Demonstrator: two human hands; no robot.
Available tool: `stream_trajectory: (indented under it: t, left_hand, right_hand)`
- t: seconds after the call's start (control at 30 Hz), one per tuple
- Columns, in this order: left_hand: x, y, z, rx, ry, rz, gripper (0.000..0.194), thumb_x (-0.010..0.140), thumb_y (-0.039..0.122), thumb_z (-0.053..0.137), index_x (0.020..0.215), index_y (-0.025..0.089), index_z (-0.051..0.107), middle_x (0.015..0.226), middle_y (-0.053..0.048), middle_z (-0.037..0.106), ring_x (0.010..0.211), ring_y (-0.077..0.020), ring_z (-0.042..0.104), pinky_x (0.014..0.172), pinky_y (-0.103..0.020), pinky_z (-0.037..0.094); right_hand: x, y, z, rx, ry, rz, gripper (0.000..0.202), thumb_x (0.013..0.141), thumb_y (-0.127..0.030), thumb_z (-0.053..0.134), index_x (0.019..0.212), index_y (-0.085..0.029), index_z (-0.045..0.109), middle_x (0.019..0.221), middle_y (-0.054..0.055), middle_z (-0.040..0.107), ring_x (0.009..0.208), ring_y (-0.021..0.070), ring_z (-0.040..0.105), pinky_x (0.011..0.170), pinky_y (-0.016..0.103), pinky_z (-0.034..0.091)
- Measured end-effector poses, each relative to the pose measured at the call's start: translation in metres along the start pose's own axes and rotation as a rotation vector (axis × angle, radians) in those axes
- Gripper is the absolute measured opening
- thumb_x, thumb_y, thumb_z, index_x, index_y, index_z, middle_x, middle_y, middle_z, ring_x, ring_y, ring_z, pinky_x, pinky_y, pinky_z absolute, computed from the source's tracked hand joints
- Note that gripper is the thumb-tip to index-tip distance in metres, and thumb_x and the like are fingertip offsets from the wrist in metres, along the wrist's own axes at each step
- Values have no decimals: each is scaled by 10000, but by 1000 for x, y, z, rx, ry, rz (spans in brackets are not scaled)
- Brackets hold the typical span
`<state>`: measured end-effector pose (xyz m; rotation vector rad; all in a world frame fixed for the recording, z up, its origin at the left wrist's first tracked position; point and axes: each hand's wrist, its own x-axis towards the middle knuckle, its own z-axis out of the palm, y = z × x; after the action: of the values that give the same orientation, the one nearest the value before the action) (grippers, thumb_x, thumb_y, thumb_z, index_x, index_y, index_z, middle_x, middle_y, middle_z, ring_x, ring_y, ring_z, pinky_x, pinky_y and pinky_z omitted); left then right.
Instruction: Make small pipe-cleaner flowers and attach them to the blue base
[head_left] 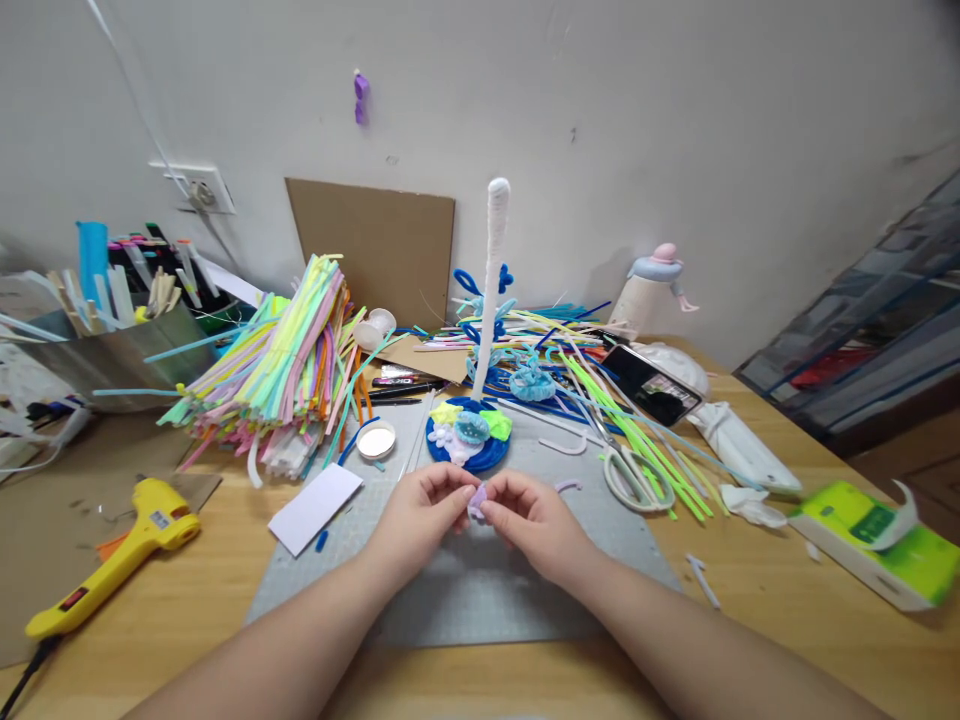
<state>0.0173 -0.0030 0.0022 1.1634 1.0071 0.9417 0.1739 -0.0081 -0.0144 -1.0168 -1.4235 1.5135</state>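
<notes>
Between the fingertips of my left hand and my right hand is a small purple fuzzy piece. Both hands pinch it, over the grey cutting mat. Just beyond them sits a round blue base bearing yellow, green, light blue and pale purple fuzzy shapes. A white wrapped stem stands upright at the base's back, with blue looped shapes beside it. Right of my right fingers a short purple strip lies on the mat.
A yellow glue gun and white card lie left. Pipe cleaners are heaped behind. Scissors, a phone and a green box are right. A small round dish sits left of the base.
</notes>
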Motion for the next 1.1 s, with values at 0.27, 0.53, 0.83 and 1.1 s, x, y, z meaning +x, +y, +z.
stream_trajectory:
  t: [0.27, 0.53, 0.83, 1.1]
  left_hand:
    - [-3, 3, 3, 51, -16, 44, 228, 718, 318, 635, 840, 127, 617, 720, -27, 619, 621, -110, 546, 559, -211, 419]
    - [-3, 1, 2, -44, 3, 85, 210, 711, 287, 647, 858, 162, 564, 744, 2, 590, 658, -108, 549, 606, -217, 436]
    - [-2, 4, 3, -85, -104, 22, 201, 687, 277, 676, 793, 129, 592, 662, -2, 601, 617, -101, 552, 630, -227, 435]
    - [-2, 9, -3, -114, -174, -168, 290, 596, 327, 743, 720, 108, 599, 606, 9, 564, 503, -68, 484, 502, -197, 409]
  right_hand:
    - [2, -6, -2, 205, -9, 102, 286, 746, -428, 602, 753, -171, 477, 567, -58, 508, 372, 33, 366, 360, 154, 233]
    - [0, -7, 1, 371, -118, 197, 316, 688, -349, 688, 790, -181, 442, 622, -27, 603, 364, 38, 435, 316, 127, 222]
    - [1, -3, -1, 296, -115, 75, 241, 768, -326, 612, 851, -207, 419, 643, -35, 600, 380, 58, 472, 326, 138, 280]
    - [-6, -13, -10, -217, -174, -193, 117, 810, -217, 556, 923, -190, 575, 812, 9, 622, 674, 109, 559, 590, 217, 430]
